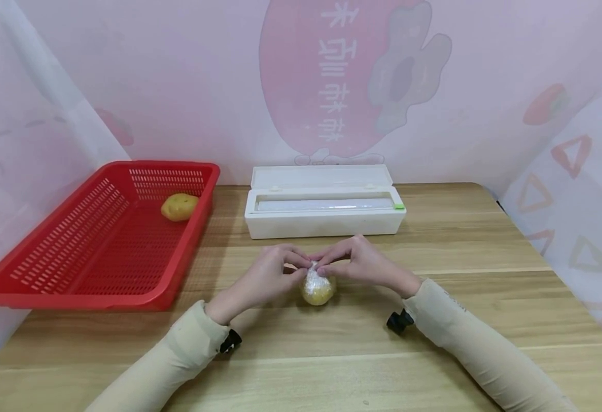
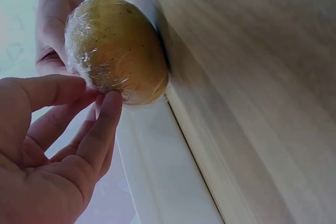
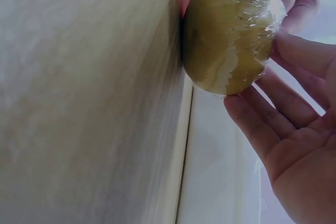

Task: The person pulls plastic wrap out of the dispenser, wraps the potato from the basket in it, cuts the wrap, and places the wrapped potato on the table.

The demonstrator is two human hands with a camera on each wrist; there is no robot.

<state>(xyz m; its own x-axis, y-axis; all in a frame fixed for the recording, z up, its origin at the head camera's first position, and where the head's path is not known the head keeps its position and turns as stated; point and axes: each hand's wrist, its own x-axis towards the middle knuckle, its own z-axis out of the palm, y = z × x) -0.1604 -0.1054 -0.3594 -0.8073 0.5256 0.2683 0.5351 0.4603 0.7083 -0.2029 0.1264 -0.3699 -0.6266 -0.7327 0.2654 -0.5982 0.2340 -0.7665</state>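
Observation:
A potato [image 1: 318, 294] wrapped in clear plastic wrap [image 1: 315, 276] sits on the wooden table, the film gathered into a bunch at its top. From the left, my left hand [image 1: 276, 276] pinches the bunched film between thumb and fingers. My right hand [image 1: 365, 264] does the same from the right, its fingertips meeting the left ones over the potato. Up close in the left wrist view, the potato [image 2: 123, 45] shows brown specks under creased, shiny film. In the right wrist view, fingertips [image 3: 235, 103] touch the underside of the wrapped potato [image 3: 226, 40] as pictured there.
Behind the hands stands a white cling film box [image 1: 327, 224], its lid raised and a roll [image 1: 327, 204] inside. At the left is a red plastic basket [image 1: 182, 269] with one unwrapped potato [image 1: 179, 206] in it. A patterned wall [image 1: 187, 86] closes off the table's back.

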